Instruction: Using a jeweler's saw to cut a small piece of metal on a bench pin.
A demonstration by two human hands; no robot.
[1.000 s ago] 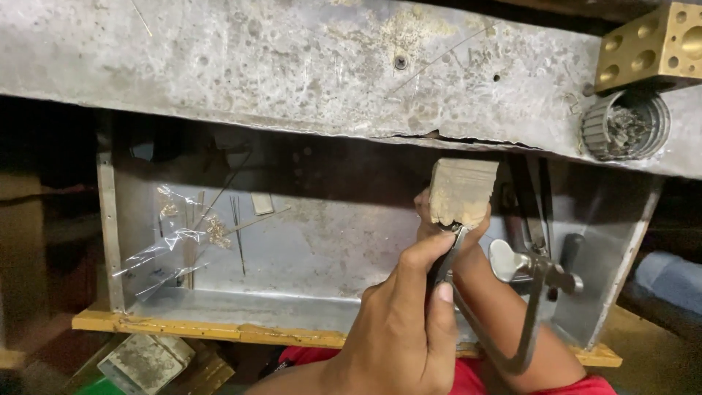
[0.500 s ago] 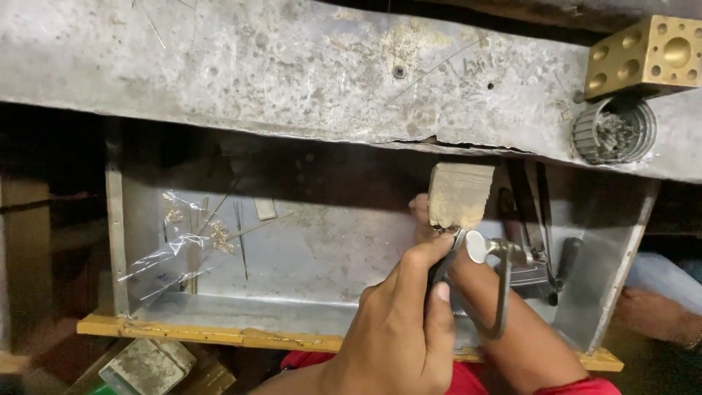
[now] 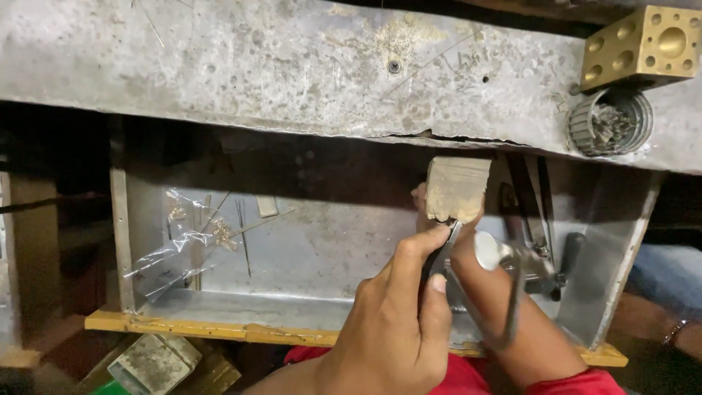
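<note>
My left hand is in the foreground, its index finger stretched up toward a pale wooden block that sticks out under the bench edge. It grips the dark thin end of a metal saw frame, whose pale handle points toward me. My right forearm comes up from the lower right under the frame. Only the fingers of my right hand show, pressed against the block's left side. What they hold is hidden.
A scratched grey bench top carries a brass cube with round holes and a ribbed metal cup. Below, a metal tray holds a clear plastic bag, thin wires and dark tools. Another person's wrist is at the right.
The saw frame has swung up from hanging low under my right forearm, and its pale handle has turned toward me. Both hands stay at the wooden block.
</note>
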